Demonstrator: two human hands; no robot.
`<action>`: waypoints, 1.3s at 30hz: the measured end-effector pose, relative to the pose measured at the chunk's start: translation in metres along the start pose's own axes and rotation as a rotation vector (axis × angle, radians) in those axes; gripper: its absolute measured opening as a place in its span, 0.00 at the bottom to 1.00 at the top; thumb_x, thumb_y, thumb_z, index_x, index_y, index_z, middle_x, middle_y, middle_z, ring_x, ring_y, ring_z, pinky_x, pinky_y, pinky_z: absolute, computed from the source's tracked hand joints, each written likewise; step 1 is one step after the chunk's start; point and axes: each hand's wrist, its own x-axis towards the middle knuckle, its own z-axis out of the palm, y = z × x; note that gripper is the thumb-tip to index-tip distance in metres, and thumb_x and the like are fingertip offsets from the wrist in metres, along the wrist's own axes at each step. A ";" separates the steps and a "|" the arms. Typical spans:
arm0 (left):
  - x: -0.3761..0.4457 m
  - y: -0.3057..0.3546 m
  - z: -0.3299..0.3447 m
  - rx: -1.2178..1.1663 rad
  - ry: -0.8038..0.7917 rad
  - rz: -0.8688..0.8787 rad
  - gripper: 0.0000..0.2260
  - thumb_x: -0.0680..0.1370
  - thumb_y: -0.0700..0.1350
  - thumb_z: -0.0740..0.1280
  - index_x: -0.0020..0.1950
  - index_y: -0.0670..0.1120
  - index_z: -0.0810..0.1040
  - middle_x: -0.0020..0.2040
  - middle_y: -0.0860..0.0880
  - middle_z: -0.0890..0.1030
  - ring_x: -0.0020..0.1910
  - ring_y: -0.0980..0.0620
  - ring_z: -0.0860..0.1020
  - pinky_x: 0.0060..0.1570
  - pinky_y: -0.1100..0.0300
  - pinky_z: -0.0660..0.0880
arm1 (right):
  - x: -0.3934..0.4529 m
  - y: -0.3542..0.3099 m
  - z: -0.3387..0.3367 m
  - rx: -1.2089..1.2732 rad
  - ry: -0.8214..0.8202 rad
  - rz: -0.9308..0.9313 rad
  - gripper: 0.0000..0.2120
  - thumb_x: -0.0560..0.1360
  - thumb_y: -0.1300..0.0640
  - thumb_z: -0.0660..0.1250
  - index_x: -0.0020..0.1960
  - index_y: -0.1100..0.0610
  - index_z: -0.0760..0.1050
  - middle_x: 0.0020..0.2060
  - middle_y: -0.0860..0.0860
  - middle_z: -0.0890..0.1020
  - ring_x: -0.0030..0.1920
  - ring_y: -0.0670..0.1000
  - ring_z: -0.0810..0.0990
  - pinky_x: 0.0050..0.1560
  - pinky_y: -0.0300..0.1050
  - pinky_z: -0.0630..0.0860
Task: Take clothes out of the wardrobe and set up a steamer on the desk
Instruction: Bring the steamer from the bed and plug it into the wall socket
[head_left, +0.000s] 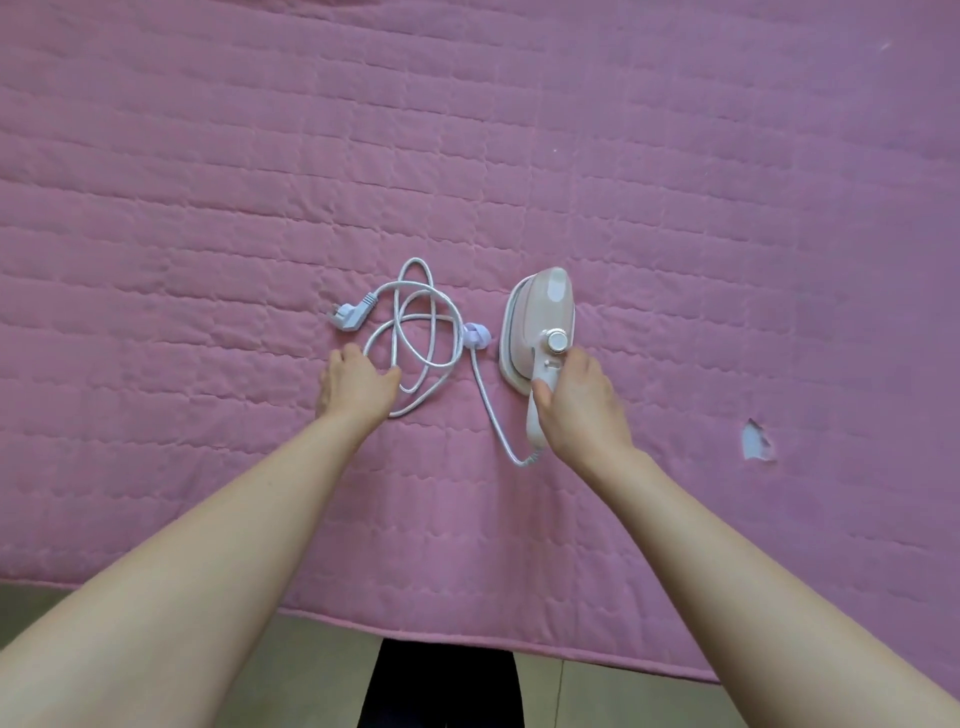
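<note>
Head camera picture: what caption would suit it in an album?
Right hand grips the steamer handle on a pink quilt while the left hand rests on its coiled cord.

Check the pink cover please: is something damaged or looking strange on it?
Yes. The quilt has a small tear to the right of the right hand, where a pale layer shows through. The cord lies in loose tangled loops by the left hand, its plug unplugged. The steamer looks intact.

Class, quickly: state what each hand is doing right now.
Left hand: open, fingers resting on the coiled power cord.
Right hand: grips the steamer by its handle.
</note>
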 end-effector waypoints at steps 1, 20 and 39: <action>0.006 0.000 0.004 -0.018 0.000 -0.036 0.28 0.75 0.53 0.66 0.67 0.38 0.65 0.67 0.38 0.68 0.66 0.37 0.67 0.63 0.45 0.67 | 0.004 0.000 0.005 0.012 0.023 0.012 0.19 0.79 0.53 0.60 0.64 0.64 0.65 0.59 0.61 0.73 0.57 0.64 0.74 0.52 0.55 0.71; 0.041 0.019 0.043 -0.138 -0.069 -0.242 0.29 0.68 0.42 0.74 0.63 0.40 0.62 0.61 0.38 0.75 0.60 0.38 0.75 0.58 0.49 0.74 | 0.039 -0.046 0.066 -0.210 0.076 -0.419 0.17 0.75 0.56 0.67 0.61 0.62 0.72 0.50 0.56 0.78 0.50 0.58 0.77 0.43 0.48 0.74; 0.028 0.002 0.020 -0.902 -0.492 -0.263 0.07 0.75 0.37 0.68 0.51 0.38 0.77 0.52 0.39 0.82 0.51 0.44 0.83 0.57 0.50 0.77 | 0.058 -0.049 0.108 0.334 -0.224 0.029 0.24 0.76 0.59 0.64 0.69 0.61 0.61 0.55 0.60 0.75 0.54 0.61 0.75 0.49 0.48 0.70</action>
